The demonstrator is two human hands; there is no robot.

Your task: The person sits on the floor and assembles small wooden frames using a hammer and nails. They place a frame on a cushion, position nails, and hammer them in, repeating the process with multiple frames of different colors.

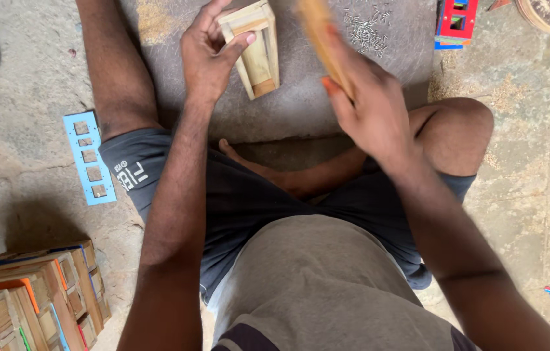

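On the floor at left lies a blue strip (89, 158). The left hand (208, 58) grips a small wooden frame (255, 49) on the grey mat (301, 97); the right hand (369, 107) clenches a blurred wooden handle (320, 32), likely mid-hammering. Nails (366, 29) lie beyond, needing steady aim.

wooden box frame (256, 49) | pale, open | tilted on mat
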